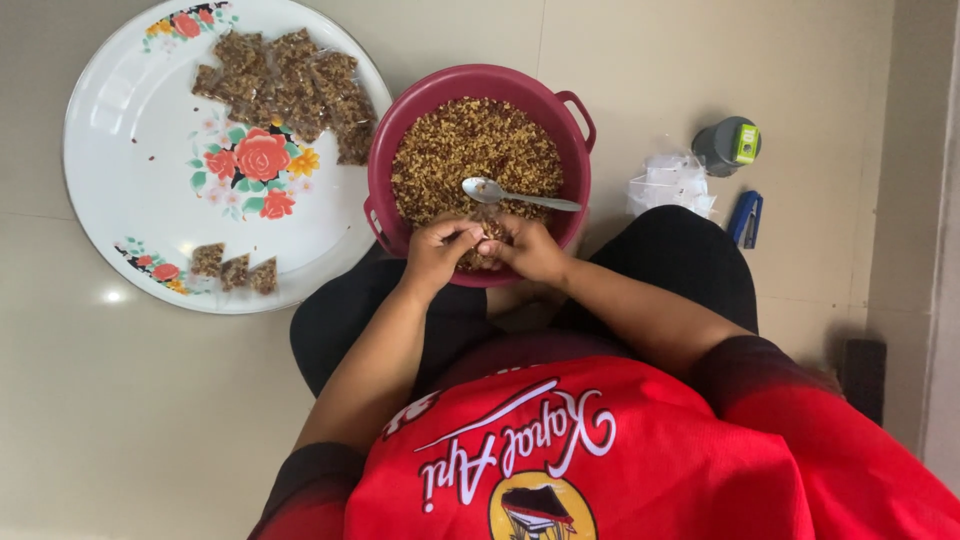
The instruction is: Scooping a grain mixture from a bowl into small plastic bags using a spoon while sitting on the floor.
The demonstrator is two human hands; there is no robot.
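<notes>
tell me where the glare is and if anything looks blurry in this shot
Head view: even, soft light; a small glare spot on the floor tile beside the flowered tray, and a faint sheen on the tray's upper left. Spoon glints. Both hands over the red basin look sharp; shadows are weak.

Pale glossy floor tiles (150,420) with thin grout lines catch a small glint of light.
</notes>
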